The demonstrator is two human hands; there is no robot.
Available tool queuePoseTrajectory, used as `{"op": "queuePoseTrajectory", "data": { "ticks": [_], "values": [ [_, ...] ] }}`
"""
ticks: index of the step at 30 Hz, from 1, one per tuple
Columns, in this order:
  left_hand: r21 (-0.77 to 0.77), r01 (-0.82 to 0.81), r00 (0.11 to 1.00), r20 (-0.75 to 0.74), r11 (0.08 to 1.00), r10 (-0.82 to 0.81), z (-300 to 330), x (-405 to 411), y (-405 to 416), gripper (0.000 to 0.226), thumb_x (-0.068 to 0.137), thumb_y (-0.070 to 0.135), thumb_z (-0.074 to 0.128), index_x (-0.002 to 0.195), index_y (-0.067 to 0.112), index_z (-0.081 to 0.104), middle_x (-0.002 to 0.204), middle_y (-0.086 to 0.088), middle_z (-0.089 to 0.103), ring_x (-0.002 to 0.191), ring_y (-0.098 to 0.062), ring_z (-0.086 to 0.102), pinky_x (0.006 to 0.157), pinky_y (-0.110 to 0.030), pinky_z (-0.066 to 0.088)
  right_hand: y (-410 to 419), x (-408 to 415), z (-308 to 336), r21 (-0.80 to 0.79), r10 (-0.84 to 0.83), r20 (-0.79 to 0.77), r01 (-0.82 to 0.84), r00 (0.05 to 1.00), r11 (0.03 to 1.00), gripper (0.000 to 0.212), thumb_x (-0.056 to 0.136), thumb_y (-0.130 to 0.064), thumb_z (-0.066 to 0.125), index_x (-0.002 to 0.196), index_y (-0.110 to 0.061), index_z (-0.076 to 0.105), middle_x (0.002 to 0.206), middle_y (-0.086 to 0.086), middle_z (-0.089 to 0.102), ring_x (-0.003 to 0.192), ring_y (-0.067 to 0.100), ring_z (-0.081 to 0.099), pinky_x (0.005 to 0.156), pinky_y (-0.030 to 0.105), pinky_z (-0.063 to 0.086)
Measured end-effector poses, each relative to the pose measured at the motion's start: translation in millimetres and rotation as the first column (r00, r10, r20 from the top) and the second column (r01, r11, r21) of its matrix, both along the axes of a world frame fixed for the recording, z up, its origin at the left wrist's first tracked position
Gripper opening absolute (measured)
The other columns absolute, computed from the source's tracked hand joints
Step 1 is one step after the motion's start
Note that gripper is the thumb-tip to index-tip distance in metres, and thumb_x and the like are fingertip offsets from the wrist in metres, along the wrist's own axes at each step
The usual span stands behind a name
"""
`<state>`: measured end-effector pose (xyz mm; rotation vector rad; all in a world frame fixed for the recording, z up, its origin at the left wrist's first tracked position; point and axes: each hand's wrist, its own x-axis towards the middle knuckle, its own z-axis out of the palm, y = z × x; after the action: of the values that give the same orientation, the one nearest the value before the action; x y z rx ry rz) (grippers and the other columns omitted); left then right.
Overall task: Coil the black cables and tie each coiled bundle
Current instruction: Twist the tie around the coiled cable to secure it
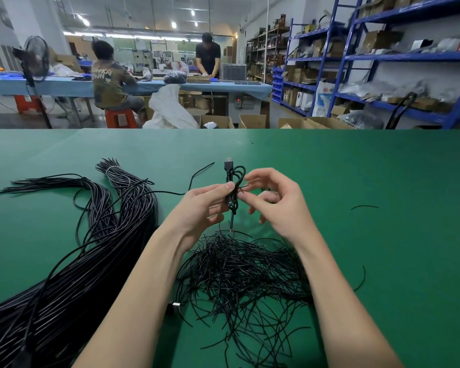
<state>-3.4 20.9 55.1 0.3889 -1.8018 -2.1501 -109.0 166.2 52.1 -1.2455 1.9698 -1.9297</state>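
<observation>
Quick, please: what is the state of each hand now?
Left hand: fingers pinch the coiled cable.
Right hand: fingers curled beside the coil; whether it holds a tie cannot be told.

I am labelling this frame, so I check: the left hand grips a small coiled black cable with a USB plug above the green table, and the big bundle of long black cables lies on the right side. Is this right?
One detail is wrong. In the head view, the big bundle of long black cables lies on the left side of the green table, not the right. The left hand does grip the small coiled black cable with a USB plug.
</observation>
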Motion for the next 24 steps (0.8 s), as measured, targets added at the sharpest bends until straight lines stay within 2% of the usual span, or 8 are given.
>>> {"op": "queuePoseTrajectory", "data": {
  "ticks": [4, 8, 10, 12, 14, 16, 18, 24],
  "values": [
    [-0.028, 0.013, 1.000, 0.001, 1.000, -0.013, 0, 0, 2, 0.031, 0.074, 0.045, 0.075, 0.094, 0.021, 0.079, 0.095, 0.001, 0.068, 0.084, -0.013, 0.053, 0.081, -0.029, 0.040, 1, 0, -3, -0.026, -0.100, -0.160, 0.097, 0.982, 0.995, 0.006, 0.084, -0.023, 0.084, 0.085, -0.026, 0.078, 0.073, -0.016, 0.073, 0.054, 0.009, 0.064, 0.052, 0.013, 0.044],
    [-0.103, -0.014, 0.999, -0.031, 0.995, 0.011, 1, 2, 2, 0.026, 0.075, 0.047, 0.077, 0.090, 0.026, 0.079, 0.089, 0.007, 0.068, 0.081, -0.011, 0.054, 0.075, -0.025, 0.041, -4, 2, -3, -0.028, -0.161, -0.140, 0.158, 0.977, 0.987, 0.023, 0.089, -0.022, 0.079, 0.068, -0.027, 0.071, 0.058, -0.012, 0.063, 0.050, 0.008, 0.056, 0.052, 0.014, 0.039],
    [-0.207, -0.073, 0.996, -0.063, 0.976, 0.062, 1, 1, 1, 0.016, 0.079, 0.043, 0.079, 0.085, 0.028, 0.079, 0.080, 0.011, 0.065, 0.076, -0.008, 0.053, 0.069, -0.023, 0.040, -8, 2, -3, -0.037, -0.019, 0.207, 0.028, 0.978, 0.999, 0.028, 0.092, -0.015, 0.073, 0.066, -0.020, 0.066, 0.060, -0.001, 0.057, 0.048, 0.010, 0.048, 0.042, 0.016, 0.032],
    [-0.278, -0.125, 0.991, -0.082, 0.952, 0.106, 0, -1, -1, 0.012, 0.083, 0.037, 0.078, 0.085, 0.025, 0.078, 0.077, 0.009, 0.065, 0.071, -0.006, 0.053, 0.063, -0.022, 0.038, -12, 8, 0, -0.160, 0.224, 0.701, -0.157, 0.677, 0.975, 0.020, 0.088, -0.011, 0.070, 0.069, -0.013, 0.064, 0.063, 0.000, 0.052, 0.045, 0.006, 0.043, 0.033, 0.014, 0.025],
    [-0.264, -0.152, 0.988, -0.047, 0.953, 0.145, -2, -1, 0, 0.015, 0.084, 0.035, 0.075, 0.089, 0.022, 0.078, 0.079, 0.008, 0.068, 0.071, -0.007, 0.054, 0.065, -0.024, 0.038, -14, 11, -2, -0.210, 0.275, 0.834, -0.186, 0.477, 0.960, 0.012, 0.086, -0.013, 0.070, 0.075, -0.010, 0.066, 0.064, -0.002, 0.055, 0.044, 0.004, 0.045, 0.031, 0.013, 0.026],
    [-0.178, -0.129, 0.991, 0.007, 0.976, 0.133, -3, 1, -1, 0.021, 0.085, 0.038, 0.073, 0.096, 0.020, 0.078, 0.088, 0.007, 0.072, 0.077, -0.009, 0.056, 0.070, -0.026, 0.039, -15, 11, -4, -0.079, 0.161, 0.685, -0.147, 0.711, 0.986, 0.008, 0.092, -0.017, 0.071, 0.085, -0.013, 0.071, 0.073, -0.003, 0.066, 0.051, 0.006, 0.057, 0.038, 0.014, 0.037],
    [-0.079, -0.078, 0.996, 0.033, 0.994, 0.081, -3, 3, -3, 0.026, 0.082, 0.042, 0.073, 0.097, 0.021, 0.078, 0.097, 0.004, 0.073, 0.082, -0.012, 0.056, 0.074, -0.028, 0.038, -12, 9, -4, -0.002, 0.058, 0.334, -0.061, 0.941, 0.998, 0.006, 0.092, -0.016, 0.075, 0.095, -0.021, 0.073, 0.084, -0.006, 0.074, 0.061, 0.008, 0.066, 0.048, 0.018, 0.046],
    [0.010, 0.030, 0.998, 0.051, 0.999, -0.031, -4, 2, -4, 0.031, 0.070, 0.048, 0.077, 0.089, 0.024, 0.080, 0.087, 0.006, 0.069, 0.068, -0.007, 0.054, 0.072, -0.027, 0.037, 1, 0, -7, -0.029, -0.053, -0.109, 0.050, 0.993, 0.998, 0.010, 0.081, -0.025, 0.086, 0.085, -0.032, 0.080, 0.082, -0.013, 0.077, 0.065, 0.014, 0.073, 0.056, 0.013, 0.046]
  ]
}}
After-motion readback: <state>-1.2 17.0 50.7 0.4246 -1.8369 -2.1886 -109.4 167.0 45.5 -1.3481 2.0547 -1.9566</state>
